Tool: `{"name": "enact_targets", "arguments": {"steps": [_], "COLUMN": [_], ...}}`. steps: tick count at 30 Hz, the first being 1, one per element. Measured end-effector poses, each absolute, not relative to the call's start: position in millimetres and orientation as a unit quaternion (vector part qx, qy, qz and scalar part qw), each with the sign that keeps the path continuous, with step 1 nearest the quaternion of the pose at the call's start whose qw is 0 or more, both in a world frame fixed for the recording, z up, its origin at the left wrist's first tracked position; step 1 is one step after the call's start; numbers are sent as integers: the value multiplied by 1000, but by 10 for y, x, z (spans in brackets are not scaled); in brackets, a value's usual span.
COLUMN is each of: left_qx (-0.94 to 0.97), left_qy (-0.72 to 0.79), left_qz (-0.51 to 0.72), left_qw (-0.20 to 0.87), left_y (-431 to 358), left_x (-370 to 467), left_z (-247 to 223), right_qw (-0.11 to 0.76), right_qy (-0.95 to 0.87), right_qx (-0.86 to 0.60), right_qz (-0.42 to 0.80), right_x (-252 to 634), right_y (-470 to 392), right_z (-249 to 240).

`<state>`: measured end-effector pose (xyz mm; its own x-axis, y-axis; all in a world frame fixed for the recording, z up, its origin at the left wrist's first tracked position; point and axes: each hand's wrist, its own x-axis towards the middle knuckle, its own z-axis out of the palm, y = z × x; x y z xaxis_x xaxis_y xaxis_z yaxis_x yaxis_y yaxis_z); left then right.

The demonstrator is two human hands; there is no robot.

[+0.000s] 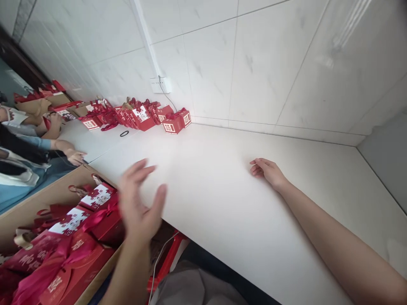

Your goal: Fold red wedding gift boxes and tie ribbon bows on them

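Note:
My left hand [140, 201] is raised over the near edge of the white table [203, 169], beside the cardboard box. Its fingers are apart and slightly blurred, with nothing between them. My right hand [266, 171] rests on the right part of the table, its fingers curled loosely and nothing visible in them. The cardboard box [41, 190] at the lower left holds red gift boxes [76, 258] with pink ribbons and white-and-red lids.
Red gift boxes [173, 123] line the wall at the back left. A black ring [124, 133] lies near them. Other people sit at the left, one with a hand [75, 156] on the table. A red stool [167, 262] stands below the table edge.

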<state>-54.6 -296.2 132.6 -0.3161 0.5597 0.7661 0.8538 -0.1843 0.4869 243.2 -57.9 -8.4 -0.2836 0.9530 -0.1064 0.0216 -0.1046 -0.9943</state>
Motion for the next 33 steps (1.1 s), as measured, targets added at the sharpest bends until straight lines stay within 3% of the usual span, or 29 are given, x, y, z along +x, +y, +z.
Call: {"name": "enact_targets", "arguments": {"steps": [3, 8, 10, 13, 17, 24, 33], "left_qx": [-604, -541, -545, -544, -368, -306, -295], "left_qy": [-584, -765, -771, -751, -804, -853, -855], "left_qz": [-542, -349, -330, -373, -465, -415, -424], "left_qw": [21, -28, -17, 31, 36, 82, 51], "left_y": [-1861, -468, -167, 169, 513, 890, 1239], "left_x": [-352, -534, -769, -1250, -1886, -2379, -2761], "left_z": [861, 128, 8, 8, 124, 138, 93], "right_qw": [397, 385, 377, 363, 345, 320, 304], "right_qy": [-541, -549, -555, -563, -571, -575, -576], "right_qx": [-447, -438, -434, -431, -434, -439, -452], "right_qz": [592, 599, 602, 605, 606, 612, 610], "right_x": [2425, 2397, 2378, 2350, 2339, 2354, 2354], "right_y": [-584, -591, -573, -520, -446, -427, -449], "right_z": [-82, -46, -34, -35, -38, 7, 16]}}
